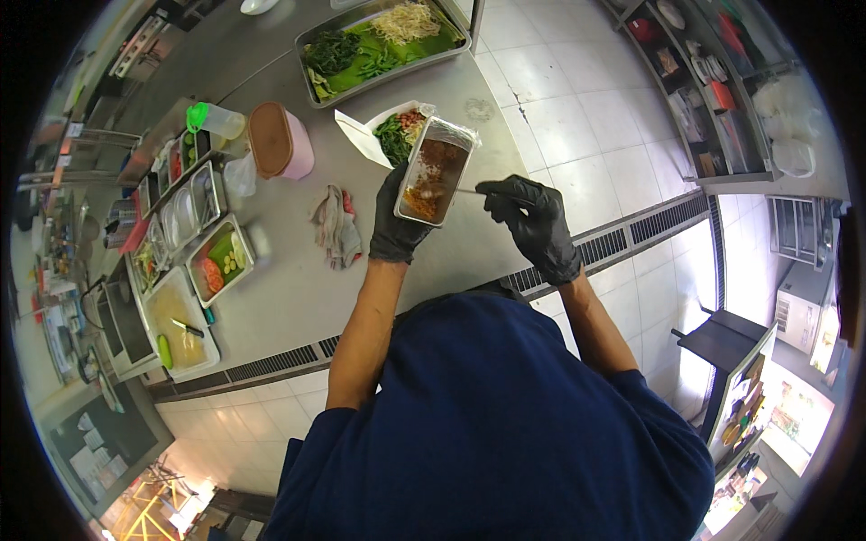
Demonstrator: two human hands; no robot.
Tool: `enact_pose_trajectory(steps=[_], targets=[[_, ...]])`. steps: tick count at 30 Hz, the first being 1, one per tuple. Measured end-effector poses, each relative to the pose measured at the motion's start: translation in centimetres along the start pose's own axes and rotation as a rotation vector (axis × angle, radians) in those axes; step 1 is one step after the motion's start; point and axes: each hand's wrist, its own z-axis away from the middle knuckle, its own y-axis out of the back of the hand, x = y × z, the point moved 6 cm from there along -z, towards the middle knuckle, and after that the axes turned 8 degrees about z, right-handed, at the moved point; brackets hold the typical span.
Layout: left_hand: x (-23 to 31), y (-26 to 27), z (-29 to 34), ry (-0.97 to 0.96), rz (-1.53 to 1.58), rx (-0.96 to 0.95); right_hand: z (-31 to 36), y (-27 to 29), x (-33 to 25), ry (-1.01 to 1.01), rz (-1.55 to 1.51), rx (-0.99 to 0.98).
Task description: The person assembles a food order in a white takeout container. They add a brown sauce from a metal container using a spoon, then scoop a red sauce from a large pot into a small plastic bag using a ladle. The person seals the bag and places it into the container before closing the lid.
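My left hand (397, 221), in a black glove, grips a rectangular metal container (458, 185) by its left side, tilted above the steel table. Brown sauce or paste (440, 162) with paler and orange patches lies inside, and clear wrap clings to the far end. My right hand (534, 225), also gloved in black, pinches a thin metal utensil (470, 191) whose tip reaches the container; its end cannot be made out. Just beyond the container stands an opened white box (358, 137) with chopped greens (393, 140) and reddish bits, partly hidden by it.
A large metal tray (311, 88) of greens and bean sprouts stands at the far side. A crumpled cloth (336, 230), a pink lidded tub (299, 144), a green-capped bottle (223, 121) and a cutting board (185, 329) with a knife (188, 328) lie leftward.
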Motion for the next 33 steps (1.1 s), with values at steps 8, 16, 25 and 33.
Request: enact_pose_trajectory(steps=[8,16,25,33], targets=[[-2.2,-1.0,-0.2,0.397,0.779,0.131,-0.8,0.0,-0.2,0.192,0.212,0.060],[-1.7,-1.0,-1.1,0.291,0.684,0.101,0.9,-1.1,3.0,0.109,0.112,0.199],[-3.2,-1.5,-2.0,0.239,0.824,0.220,3.2,-5.4,6.7,-0.388,-0.551,0.222],[-6.0,-0.2,-1.8,0.331,0.967,0.275,1.6,-3.5,8.8,-0.490,-0.727,0.177]])
